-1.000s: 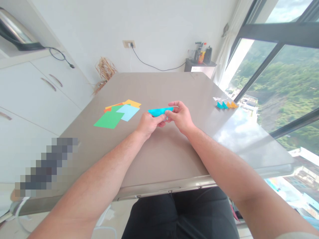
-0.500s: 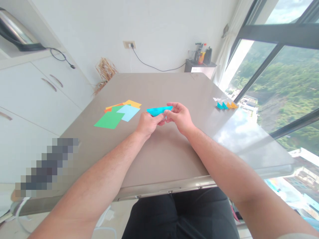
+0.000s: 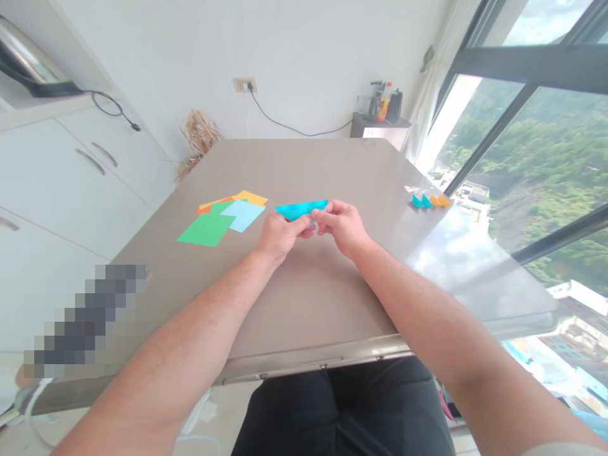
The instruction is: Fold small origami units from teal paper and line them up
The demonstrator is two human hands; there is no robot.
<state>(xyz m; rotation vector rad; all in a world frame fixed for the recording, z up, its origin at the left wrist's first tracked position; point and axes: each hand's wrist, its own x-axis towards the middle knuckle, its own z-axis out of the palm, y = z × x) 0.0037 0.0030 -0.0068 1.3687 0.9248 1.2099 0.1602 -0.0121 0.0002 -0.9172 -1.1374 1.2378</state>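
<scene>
A folded piece of bright blue paper [image 3: 300,209] is held up over the middle of the table, its long straight edge at the top. My left hand [image 3: 279,235] pinches its lower left part, thumb in front. With thumb and fingers closed, my right hand [image 3: 342,225] grips the lower right part; both thumbs nearly meet at the bottom. The fingers and thumbs hide the lower folds. To the left lie flat paper sheets: a green sheet [image 3: 207,229], a light blue sheet [image 3: 243,215] and a yellow sheet [image 3: 251,197], overlapping with orange.
Several small folded paper boats, a blue one [image 3: 417,201] and an orange one [image 3: 444,201] among them, stand in a row on the table [image 3: 304,304] at the right. A pixelated dark object [image 3: 90,320] lies at the near left edge. Windows [image 3: 546,164] rise on the right.
The blue paper has tilted a little, showing more of its face, and its left end extends slightly further left. My right fingers have drawn in behind it. The view shifted slightly.
</scene>
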